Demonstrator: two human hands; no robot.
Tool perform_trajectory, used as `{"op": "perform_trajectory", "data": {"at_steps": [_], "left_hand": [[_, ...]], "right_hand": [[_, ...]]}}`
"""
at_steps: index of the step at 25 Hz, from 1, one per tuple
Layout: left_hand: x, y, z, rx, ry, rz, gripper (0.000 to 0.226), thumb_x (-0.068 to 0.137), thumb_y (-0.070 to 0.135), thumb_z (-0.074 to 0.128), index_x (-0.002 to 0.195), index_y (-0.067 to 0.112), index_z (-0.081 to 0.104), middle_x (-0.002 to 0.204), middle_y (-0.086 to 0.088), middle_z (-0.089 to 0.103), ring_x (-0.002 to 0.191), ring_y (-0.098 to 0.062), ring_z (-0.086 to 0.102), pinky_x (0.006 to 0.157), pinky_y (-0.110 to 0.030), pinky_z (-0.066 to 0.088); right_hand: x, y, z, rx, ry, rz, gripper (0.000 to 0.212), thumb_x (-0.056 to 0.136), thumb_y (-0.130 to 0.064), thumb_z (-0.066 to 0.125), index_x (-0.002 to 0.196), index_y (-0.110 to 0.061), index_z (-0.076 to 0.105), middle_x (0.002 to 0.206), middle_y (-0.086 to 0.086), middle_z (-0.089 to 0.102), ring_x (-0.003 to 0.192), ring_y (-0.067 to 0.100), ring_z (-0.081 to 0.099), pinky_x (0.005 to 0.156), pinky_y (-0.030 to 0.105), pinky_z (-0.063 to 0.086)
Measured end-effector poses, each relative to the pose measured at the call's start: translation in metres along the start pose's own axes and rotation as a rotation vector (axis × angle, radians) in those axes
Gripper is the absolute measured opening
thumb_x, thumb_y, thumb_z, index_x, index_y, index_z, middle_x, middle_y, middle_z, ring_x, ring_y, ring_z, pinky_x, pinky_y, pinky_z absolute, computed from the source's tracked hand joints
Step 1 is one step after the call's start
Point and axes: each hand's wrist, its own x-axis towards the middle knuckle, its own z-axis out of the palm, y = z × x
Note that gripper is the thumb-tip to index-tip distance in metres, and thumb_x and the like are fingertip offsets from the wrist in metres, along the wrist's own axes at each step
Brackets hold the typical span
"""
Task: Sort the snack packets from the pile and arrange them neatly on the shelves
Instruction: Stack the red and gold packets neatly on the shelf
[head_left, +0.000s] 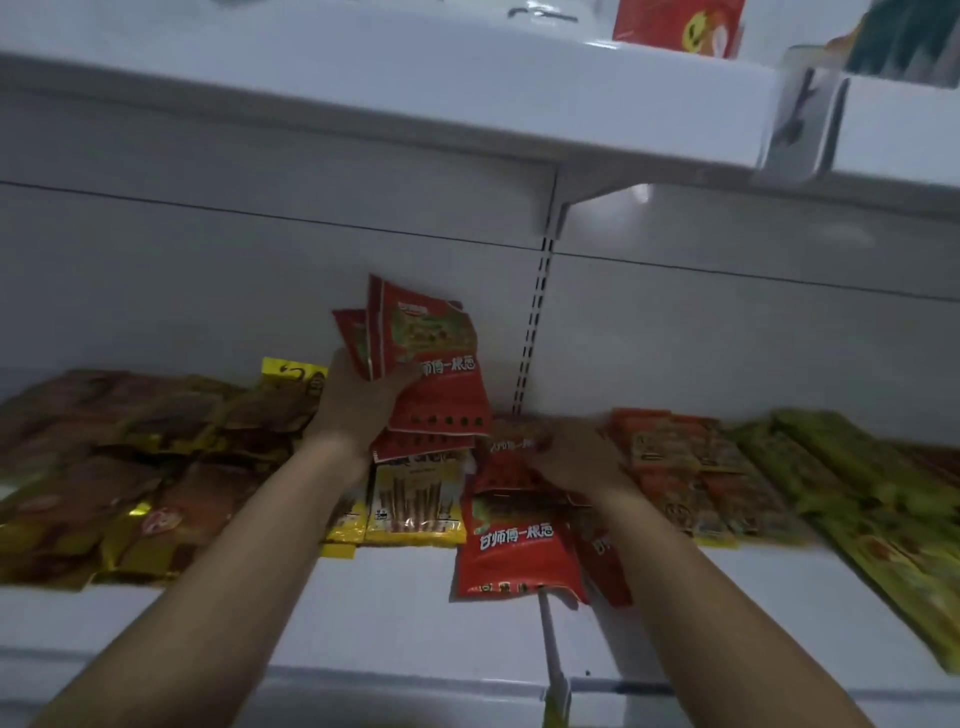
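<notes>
Premises: retail shop, snack aisle. White metal shelf hangs from a slotted upright at 12 o'clock, under an upper shelf. Stock lies in rows by kind: brown packets at 9 o'clock, yellow packets and red packets centre, green packets at 3 o'clock.

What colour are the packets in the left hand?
The packets are red with white lettering, gripped by the left hand; head view.

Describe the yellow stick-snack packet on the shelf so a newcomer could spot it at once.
On the lower white shelf, find the slotted upright in the back wall and look left of its foot. The yellow packet lies there, its top hidden by the red packets in the left hand. It alone plainly shows brown sticks on a pale panel.
</notes>
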Motion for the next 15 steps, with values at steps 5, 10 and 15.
{"op": "perform_trajectory", "data": {"at_steps": [5, 10, 15], "left_hand": [[-0.018, -0.008, 0.015, 0.055, 0.087, 0.025, 0.042, 0.085, 0.016, 0.075, 0.123, 0.013, 0.058, 0.108, -0.006, 0.072, 0.091, -0.024, 0.072, 0.067, -0.036, 0.060], [-0.031, -0.008, 0.022, 0.049, 0.111, 0.055, 0.040, 0.085, 0.013, 0.075, 0.122, 0.011, 0.059, 0.108, -0.009, 0.072, 0.091, -0.027, 0.073, 0.075, -0.046, 0.061], [-0.038, -0.009, 0.025, 0.053, 0.108, 0.079, 0.038, 0.085, 0.011, 0.074, 0.120, 0.008, 0.061, 0.106, -0.009, 0.073, 0.088, -0.026, 0.074, 0.068, -0.040, 0.062]], "right_hand": [[0.014, -0.002, 0.018, -0.095, -0.013, -0.065, 0.037, 0.091, -0.041, 0.055, 0.115, -0.014, 0.063, 0.116, 0.008, 0.066, 0.106, 0.027, 0.063, 0.084, 0.033, 0.050], [0.016, 0.005, 0.017, -0.011, 0.007, -0.135, 0.032, 0.092, -0.037, 0.060, 0.109, -0.012, 0.067, 0.111, 0.006, 0.068, 0.101, 0.024, 0.063, 0.081, 0.029, 0.049], [0.016, 0.009, 0.010, -0.096, 0.008, -0.069, 0.040, 0.090, -0.045, 0.060, 0.109, -0.010, 0.067, 0.110, 0.008, 0.068, 0.101, 0.026, 0.064, 0.075, 0.028, 0.045]]}}
